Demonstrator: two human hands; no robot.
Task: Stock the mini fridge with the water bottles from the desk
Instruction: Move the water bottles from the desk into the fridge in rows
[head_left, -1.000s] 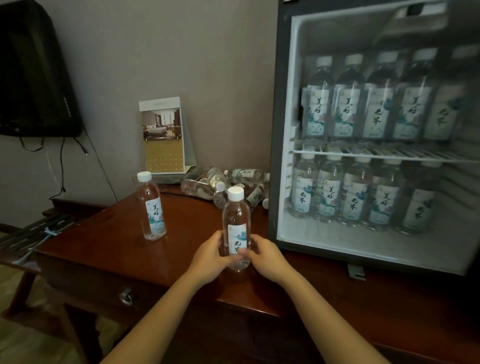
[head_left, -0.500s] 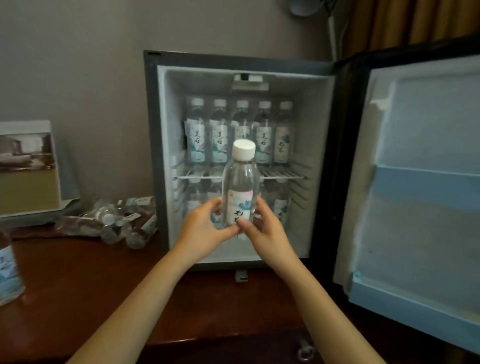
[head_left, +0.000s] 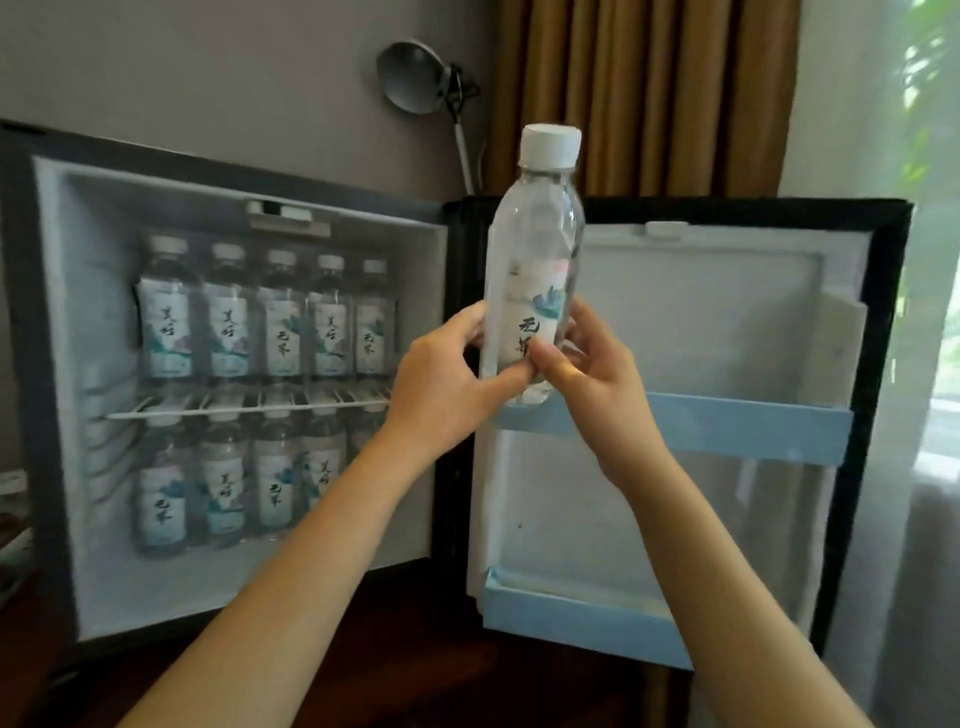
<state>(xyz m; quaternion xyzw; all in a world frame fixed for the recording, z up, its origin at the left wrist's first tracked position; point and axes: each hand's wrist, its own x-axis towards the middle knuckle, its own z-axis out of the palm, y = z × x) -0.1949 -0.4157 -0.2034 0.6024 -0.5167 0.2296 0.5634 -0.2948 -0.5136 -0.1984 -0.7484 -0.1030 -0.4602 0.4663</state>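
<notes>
A clear water bottle (head_left: 537, 244) with a white cap stands upright in the air, level with the top of the open fridge door (head_left: 691, 332). My left hand (head_left: 447, 379) grips its lower part from the left and my right hand (head_left: 592, 364) grips it from the right. The bottle's base hangs just above the door's light blue upper rail (head_left: 727, 423). The mini fridge (head_left: 78, 364) stands open at the left, with several labelled bottles on its wire shelf (head_left: 249, 408) and several more on its floor.
A light blue lower door tray (head_left: 571, 618) holds nothing that I can see. A grey lamp (head_left: 415, 78) hangs on the wall above the fridge, beside brown curtains (head_left: 639, 93). The dark wooden desk (head_left: 415, 670) runs under the fridge.
Both hands lifted the bottle off the desk and carried it right, from before the fridge interior to before the open door. My view swung right with it.
</notes>
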